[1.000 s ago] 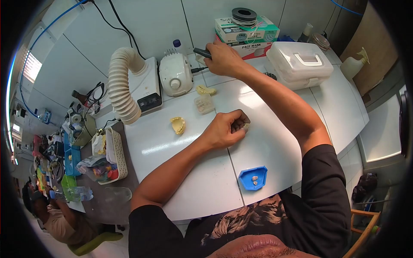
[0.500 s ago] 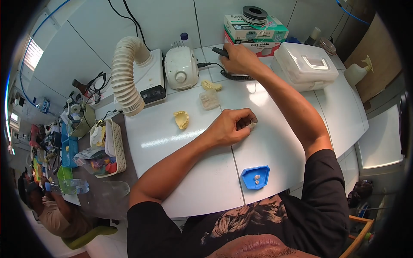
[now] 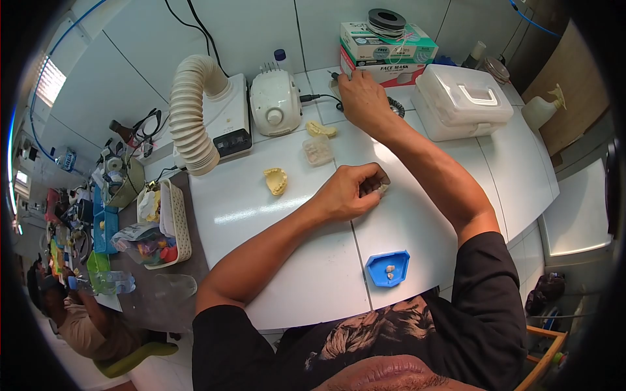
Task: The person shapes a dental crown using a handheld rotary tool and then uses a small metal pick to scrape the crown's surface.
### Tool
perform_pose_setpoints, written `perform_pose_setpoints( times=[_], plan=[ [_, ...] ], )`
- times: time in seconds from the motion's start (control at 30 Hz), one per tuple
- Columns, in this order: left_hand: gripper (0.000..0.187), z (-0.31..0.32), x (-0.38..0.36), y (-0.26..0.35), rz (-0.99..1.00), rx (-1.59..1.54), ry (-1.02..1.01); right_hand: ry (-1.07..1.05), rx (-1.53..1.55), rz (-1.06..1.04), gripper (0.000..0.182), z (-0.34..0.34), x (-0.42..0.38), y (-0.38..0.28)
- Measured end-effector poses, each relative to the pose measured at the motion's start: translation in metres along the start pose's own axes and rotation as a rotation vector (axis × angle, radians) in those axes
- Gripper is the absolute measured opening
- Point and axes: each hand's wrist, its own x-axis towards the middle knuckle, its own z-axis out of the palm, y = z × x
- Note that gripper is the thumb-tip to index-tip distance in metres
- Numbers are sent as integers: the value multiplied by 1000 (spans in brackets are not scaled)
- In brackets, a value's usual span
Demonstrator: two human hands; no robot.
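My left hand [image 3: 349,192] rests on the white table with curled fingers, pinching a small whitish piece [image 3: 383,189] that is mostly hidden. Farther back, by the face mask boxes, my right hand [image 3: 360,98] is closed over a dark rotary handpiece [image 3: 334,76]; only one end shows past the fingers. Its coiled cord [image 3: 396,107] emerges beside the wrist. A yellowish dental cast [image 3: 276,181] lies left of my left hand, with another cast piece [image 3: 321,129] behind a small clear box [image 3: 317,150]. Near my body, a blue tray [image 3: 387,268] holds small tooth-coloured pieces.
A white handpiece control unit [image 3: 274,104] and a ribbed suction hose [image 3: 194,117] stand at the back left. Face mask boxes [image 3: 390,55] and a white lidded case [image 3: 463,101] stand at the back right. A basket [image 3: 185,225] is at left; another person [image 3: 85,319] sits beyond.
My right hand has turned over and shifted slightly right, now covering most of the handpiece. The coiled cord has swung to the right of the wrist. My left hand has stayed in place.
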Motion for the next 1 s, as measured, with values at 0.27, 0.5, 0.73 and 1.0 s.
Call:
perform_pose_setpoints(
  times=[0.27, 0.5, 0.73, 1.0],
  plan=[
    [25, 0, 0, 1, -9, 10, -4, -26, 17, -1, 15, 0, 4, -2],
    [27, -2, 1, 4, -54, -13, -20, -99, -72, -38, 14, -20, 25, -14],
    [27, -2, 0, 6, -65, 21, -28, -43, 783, 178, 22, 0, 109, -39],
    [27, -3, 1, 2, -60, -33, 3, -62, 801, 149, 22, 40, 127, -49]
  ],
)
